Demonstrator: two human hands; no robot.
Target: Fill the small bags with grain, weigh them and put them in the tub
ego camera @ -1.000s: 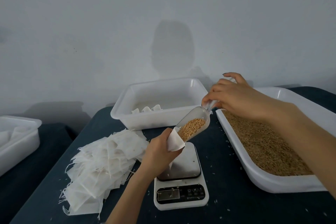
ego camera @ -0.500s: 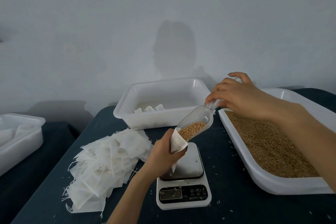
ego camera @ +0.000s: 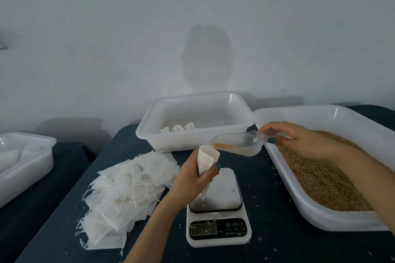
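Left hand (ego camera: 193,177) gripping small bag (ego camera: 206,159), right hand (ego camera: 297,137) holding scoop (ego camera: 237,143) just beside

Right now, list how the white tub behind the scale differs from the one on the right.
Contents: the back tub holds only a few small bags by its near wall; the right tub is spread with brown grain. Size: the right tub looks larger than the back tub. Hands: the right hand reaches over the right tub's rim; no hand is over the back tub. Both are white, rectangular, open-topped.
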